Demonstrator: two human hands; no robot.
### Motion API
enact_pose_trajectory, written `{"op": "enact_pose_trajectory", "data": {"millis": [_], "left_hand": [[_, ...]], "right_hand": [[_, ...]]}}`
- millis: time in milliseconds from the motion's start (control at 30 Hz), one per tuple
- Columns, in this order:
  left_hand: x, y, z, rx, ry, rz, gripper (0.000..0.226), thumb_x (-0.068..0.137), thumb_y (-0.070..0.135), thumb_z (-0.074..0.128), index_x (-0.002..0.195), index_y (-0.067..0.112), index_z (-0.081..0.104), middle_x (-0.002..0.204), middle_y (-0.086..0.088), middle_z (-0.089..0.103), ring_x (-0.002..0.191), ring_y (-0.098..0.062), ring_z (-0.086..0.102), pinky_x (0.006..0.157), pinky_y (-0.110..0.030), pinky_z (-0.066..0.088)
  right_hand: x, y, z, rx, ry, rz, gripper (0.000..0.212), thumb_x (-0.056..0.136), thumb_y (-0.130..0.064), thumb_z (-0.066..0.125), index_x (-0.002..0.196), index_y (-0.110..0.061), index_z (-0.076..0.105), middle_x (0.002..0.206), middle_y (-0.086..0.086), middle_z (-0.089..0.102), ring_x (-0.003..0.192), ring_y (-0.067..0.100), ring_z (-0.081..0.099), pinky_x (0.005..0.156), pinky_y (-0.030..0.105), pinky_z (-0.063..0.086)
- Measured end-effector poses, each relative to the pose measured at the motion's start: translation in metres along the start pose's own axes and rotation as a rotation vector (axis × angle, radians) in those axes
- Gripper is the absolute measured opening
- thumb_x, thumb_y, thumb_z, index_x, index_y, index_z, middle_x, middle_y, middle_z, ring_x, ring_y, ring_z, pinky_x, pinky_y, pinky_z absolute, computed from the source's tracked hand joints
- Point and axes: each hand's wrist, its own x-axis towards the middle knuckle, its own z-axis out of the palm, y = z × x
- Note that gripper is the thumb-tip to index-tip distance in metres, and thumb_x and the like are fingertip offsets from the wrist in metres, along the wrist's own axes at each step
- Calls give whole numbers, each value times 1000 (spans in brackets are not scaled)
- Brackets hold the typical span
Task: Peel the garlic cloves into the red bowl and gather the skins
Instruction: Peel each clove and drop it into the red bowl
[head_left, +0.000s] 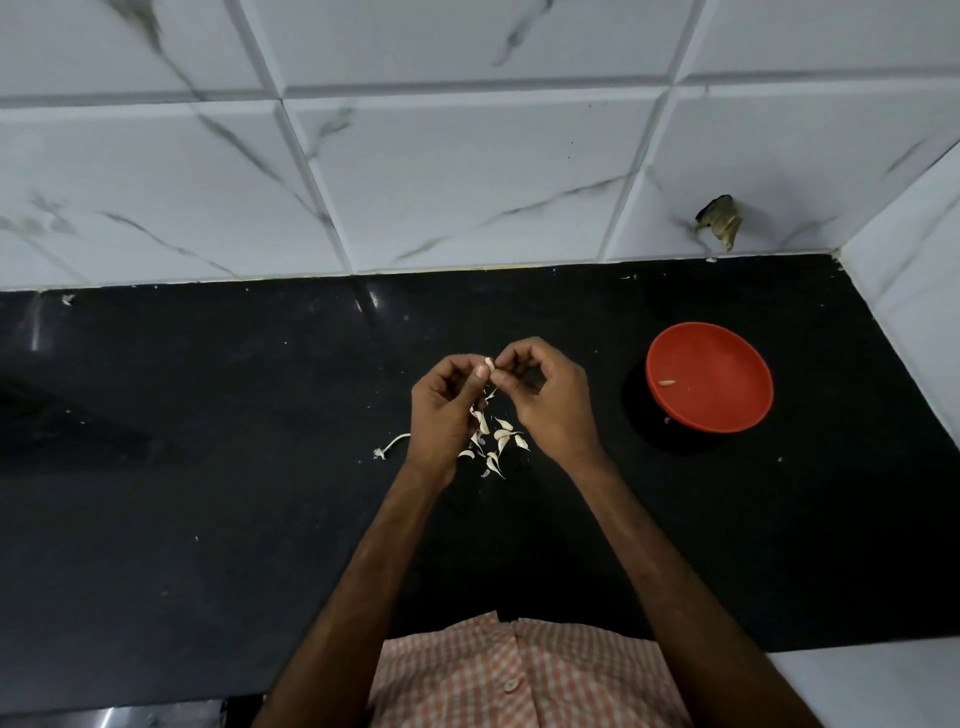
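Observation:
My left hand (447, 410) and my right hand (545, 400) meet above the black counter, and both pinch one small pale garlic clove (489, 362) between their fingertips. Under the hands lies a loose heap of several white garlic cloves and skins (498, 441). A thin garlic stalk (394, 446) lies just left of the heap. The red bowl (737, 415) stands to the right of my hands, with one peeled clove (666, 383) in it.
The black counter (208, 467) runs up to a white marbled tile wall (467, 182) at the back and on the right. A hole with a dark scrap (719, 221) is in the wall behind the bowl. Small skin flecks dot the counter.

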Motion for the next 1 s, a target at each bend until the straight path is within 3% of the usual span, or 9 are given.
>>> {"op": "enact_pose_trajectory", "data": {"millis": [100, 200, 300, 400, 533, 700, 800, 1000], "left_hand": [[3, 2, -5, 21, -28, -26, 9, 97, 10, 61, 97, 6, 68, 67, 7, 62, 53, -4, 47, 47, -15, 38], [3, 7, -7, 47, -82, -39, 12, 96, 9, 61, 99, 0, 68, 79, -8, 65, 56, -2, 54, 51, -12, 41], [5, 11, -13, 88, -147, -48, 14, 96, 4, 60, 102, -8, 66, 78, -4, 67, 53, 3, 55, 51, -9, 41], [9, 14, -20, 124, -221, -77, 19, 90, 16, 67, 95, -2, 69, 73, -4, 65, 51, -2, 46, 47, -14, 37], [10, 14, -24, 151, -267, -102, 21, 89, 16, 68, 93, -5, 68, 76, -12, 59, 54, -6, 41, 48, -15, 35], [10, 7, -21, 112, -234, -136, 15, 93, 9, 68, 94, -5, 69, 74, -6, 62, 53, -6, 43, 47, -16, 34], [11, 3, -19, 99, -201, -157, 11, 93, 9, 68, 96, -1, 71, 79, -7, 67, 58, -8, 49, 48, -17, 36], [7, 0, -9, 50, -105, -132, 20, 95, 3, 62, 107, -13, 67, 90, -15, 69, 58, 4, 59, 50, -9, 40]], "right_hand": [[3, -1, -3, -24, -37, -61, 17, 84, -2, 76, 97, -5, 66, 94, 0, 65, 86, 12, 64, 76, 21, 54], [9, -4, -10, -36, -132, -98, 15, 85, -6, 77, 95, -7, 66, 93, -2, 63, 84, 14, 63, 74, 25, 55], [14, -4, -15, -54, -231, -51, 17, 86, -12, 78, 95, -12, 64, 91, -6, 62, 81, 9, 61, 70, 20, 52], [18, -4, -19, -38, -333, 8, 17, 86, -13, 77, 92, -16, 62, 90, -6, 61, 75, 4, 58, 65, 17, 48], [23, -4, -23, -96, -479, -3, 13, 90, -12, 72, 90, -13, 59, 90, -3, 58, 82, 13, 57, 71, 26, 48], [28, -3, -24, -169, -548, 15, 13, 94, -7, 65, 90, -16, 56, 91, -8, 55, 83, 7, 56, 71, 20, 47], [27, -2, -23, -203, -552, 78, 14, 98, -11, 60, 90, -19, 53, 91, -6, 56, 85, 15, 61, 71, 24, 49], [22, 2, -19, -235, -517, 129, 8, 102, -14, 54, 95, -15, 51, 91, -4, 57, 77, 11, 62, 63, 19, 48]]}}
